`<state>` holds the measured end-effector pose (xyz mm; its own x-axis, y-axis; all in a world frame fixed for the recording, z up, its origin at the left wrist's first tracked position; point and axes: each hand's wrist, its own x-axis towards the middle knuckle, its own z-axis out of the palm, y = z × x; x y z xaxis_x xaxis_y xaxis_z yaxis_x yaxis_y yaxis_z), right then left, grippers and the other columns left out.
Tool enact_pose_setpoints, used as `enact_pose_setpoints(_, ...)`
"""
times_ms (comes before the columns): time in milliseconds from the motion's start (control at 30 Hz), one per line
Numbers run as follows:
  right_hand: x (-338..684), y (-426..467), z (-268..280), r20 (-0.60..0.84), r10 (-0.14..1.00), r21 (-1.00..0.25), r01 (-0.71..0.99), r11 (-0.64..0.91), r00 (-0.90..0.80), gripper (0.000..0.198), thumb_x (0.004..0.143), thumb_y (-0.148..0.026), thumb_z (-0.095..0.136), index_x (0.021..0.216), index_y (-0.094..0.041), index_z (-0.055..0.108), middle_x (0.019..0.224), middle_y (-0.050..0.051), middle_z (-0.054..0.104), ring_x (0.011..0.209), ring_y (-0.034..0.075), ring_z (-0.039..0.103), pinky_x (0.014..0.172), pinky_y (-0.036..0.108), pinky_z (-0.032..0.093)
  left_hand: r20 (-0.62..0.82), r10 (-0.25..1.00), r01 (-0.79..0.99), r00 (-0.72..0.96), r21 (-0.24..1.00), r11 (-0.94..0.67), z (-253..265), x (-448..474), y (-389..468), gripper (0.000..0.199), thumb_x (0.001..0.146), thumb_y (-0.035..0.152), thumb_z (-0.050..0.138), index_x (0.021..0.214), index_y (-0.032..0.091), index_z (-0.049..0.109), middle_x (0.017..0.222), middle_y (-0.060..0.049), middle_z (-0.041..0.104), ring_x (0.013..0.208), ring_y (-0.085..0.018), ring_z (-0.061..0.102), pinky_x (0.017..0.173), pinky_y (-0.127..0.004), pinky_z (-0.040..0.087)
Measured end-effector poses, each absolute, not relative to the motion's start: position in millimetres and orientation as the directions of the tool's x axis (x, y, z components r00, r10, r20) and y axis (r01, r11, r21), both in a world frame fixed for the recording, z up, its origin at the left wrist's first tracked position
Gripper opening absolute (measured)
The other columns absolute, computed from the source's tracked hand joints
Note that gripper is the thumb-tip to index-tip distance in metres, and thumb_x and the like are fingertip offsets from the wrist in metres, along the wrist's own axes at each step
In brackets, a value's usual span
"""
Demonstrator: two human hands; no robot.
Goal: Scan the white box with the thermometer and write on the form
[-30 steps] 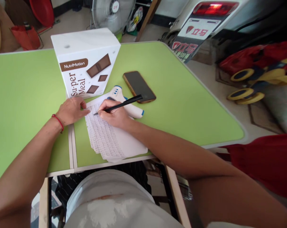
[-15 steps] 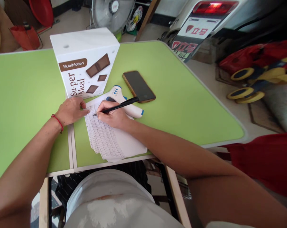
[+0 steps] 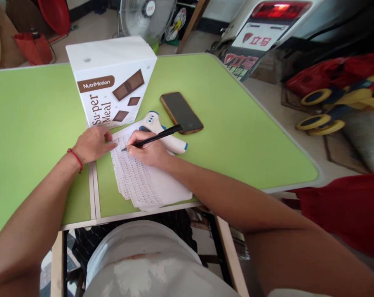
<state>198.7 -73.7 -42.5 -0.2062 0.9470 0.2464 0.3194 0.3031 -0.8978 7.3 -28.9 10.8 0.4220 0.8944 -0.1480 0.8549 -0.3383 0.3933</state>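
Observation:
A black pen [image 3: 158,136] is gripped in my right hand [image 3: 148,152], its tip on the upper part of a sheet of paper [image 3: 140,181]. Rows of small handwriting cover the paper's left side. My left hand [image 3: 92,144] lies at the sheet's upper left edge, thumb and forefinger apart, holding nothing; the thumb tip is at the paper. Just beyond my right hand is a white infrared thermometer [image 3: 176,144] with blue trim, partly hidden by the hand and pen. Further right lies a phone [image 3: 182,111] in a brown case, its screen dark.
A white NutriMotion box [image 3: 109,62] stands beyond my left hand on the green table [image 3: 236,144]. A seam runs across the tabletop left of the paper. Behind the table are a fan [image 3: 146,18] and a vehicle's rear with a red light [image 3: 279,9].

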Motion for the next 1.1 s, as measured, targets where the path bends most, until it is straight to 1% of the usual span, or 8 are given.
enact_pose_setpoints(200,200.3,-73.2,-43.3,0.275,0.937,-0.887,0.319,0.334,-0.217,0.013,0.071,-0.016,0.058,0.065,-0.023,0.049,0.059,-0.006,0.051,0.056,0.011,0.043,0.056,0.027,0.038,-0.155,0.895,0.858,0.417,0.393,-0.332,10.8,7.5,-29.0,0.017,0.083,0.035,0.069,0.079,0.020,0.062,0.082,-0.005,0.066,0.082,-0.024,0.065,0.072,-0.036,0.050)
enact_pose_setpoints(367,199.8,-72.8,-43.5,0.266,0.941,-0.887,0.329,0.324,-0.209,0.014,0.070,-0.016,0.058,0.066,-0.023,0.048,0.059,-0.006,0.051,0.056,0.011,0.044,0.055,0.026,0.038,-0.119,0.894,0.844,0.432,0.404,-0.354,8.6,6.5,-28.2,0.017,0.081,0.036,0.069,0.077,0.020,0.063,0.078,-0.004,0.066,0.078,-0.023,0.064,0.069,-0.035,0.051)
enact_pose_setpoints(600,199.2,-74.4,-42.2,0.292,0.939,-0.887,0.317,0.337,-0.179,0.012,0.069,-0.017,0.058,0.063,-0.024,0.049,0.058,-0.005,0.052,0.056,0.011,0.043,0.055,0.027,0.037,-0.134,0.895,0.855,0.425,0.382,-0.349,10.2,7.7,-28.7,0.017,0.082,0.035,0.069,0.079,0.019,0.063,0.082,-0.006,0.067,0.079,-0.023,0.065,0.070,-0.036,0.050)
enact_pose_setpoints(800,201.1,-73.6,-41.2,0.267,0.941,-0.889,0.325,0.324,-0.207,0.015,0.069,-0.016,0.059,0.063,-0.024,0.048,0.056,-0.006,0.050,0.054,0.011,0.041,0.054,0.027,0.036,-0.114,0.891,0.848,0.439,0.381,-0.369,9.2,6.6,-28.2,0.018,0.081,0.037,0.068,0.079,0.020,0.063,0.083,-0.004,0.068,0.079,-0.021,0.064,0.067,-0.032,0.049)
enact_pose_setpoints(967,200.3,-71.7,-42.6,0.277,0.949,-0.890,0.332,0.313,-0.151,0.015,0.069,-0.014,0.058,0.063,-0.024,0.048,0.058,-0.006,0.050,0.056,0.011,0.041,0.056,0.027,0.037,-0.149,0.900,0.863,0.410,0.384,-0.329,10.6,7.8,-29.4,0.016,0.081,0.035,0.069,0.079,0.020,0.064,0.086,-0.005,0.069,0.081,-0.023,0.065,0.071,-0.035,0.050)
enact_pose_setpoints(1100,199.4,-71.9,-42.9,0.269,0.948,-0.890,0.333,0.311,-0.168,0.015,0.068,-0.015,0.058,0.063,-0.024,0.047,0.057,-0.006,0.049,0.056,0.012,0.042,0.057,0.028,0.038,-0.154,0.899,0.862,0.411,0.386,-0.328,11.2,8.4,-29.5,0.016,0.082,0.035,0.069,0.080,0.020,0.064,0.086,-0.005,0.068,0.082,-0.023,0.065,0.073,-0.036,0.051)
